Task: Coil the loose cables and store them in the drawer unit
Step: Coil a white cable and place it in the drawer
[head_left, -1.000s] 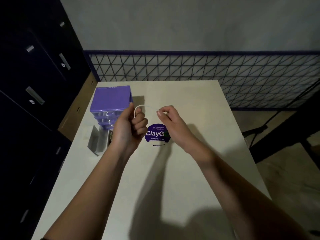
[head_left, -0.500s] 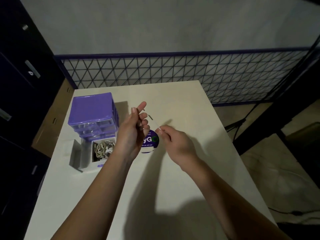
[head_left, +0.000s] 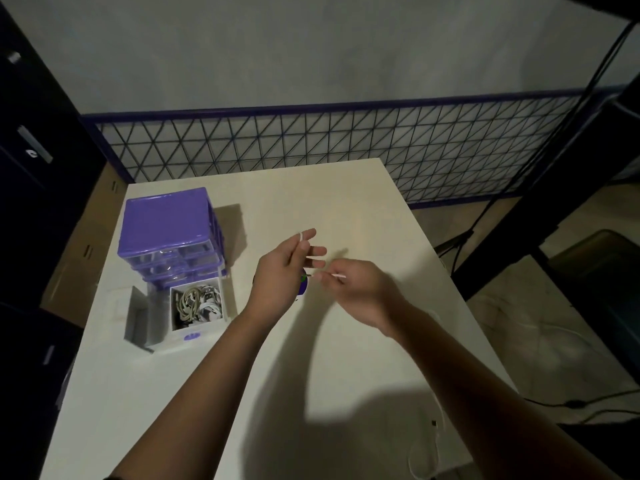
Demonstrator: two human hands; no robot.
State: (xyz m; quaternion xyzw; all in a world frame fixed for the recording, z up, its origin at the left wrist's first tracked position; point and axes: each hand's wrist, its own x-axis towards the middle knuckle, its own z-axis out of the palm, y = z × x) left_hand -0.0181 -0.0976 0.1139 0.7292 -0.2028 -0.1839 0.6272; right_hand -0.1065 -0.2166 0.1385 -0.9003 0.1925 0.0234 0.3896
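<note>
Over the pale desk (head_left: 311, 358), the left hand (head_left: 282, 275) pinches a thin white cable (head_left: 300, 237) at its thumb while the right hand (head_left: 360, 289) grasps the cable's other end just right of that grip, the purple plastic drawer unit (head_left: 166, 233) with its cable-filled open white drawer (head_left: 199, 306) standing well to the left.

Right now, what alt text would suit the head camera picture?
Two bare hands, left hand and right hand, wind a thin white cable above a table. Beside them, a purple drawer unit has its bottom drawer open, holding coiled cables.
</note>
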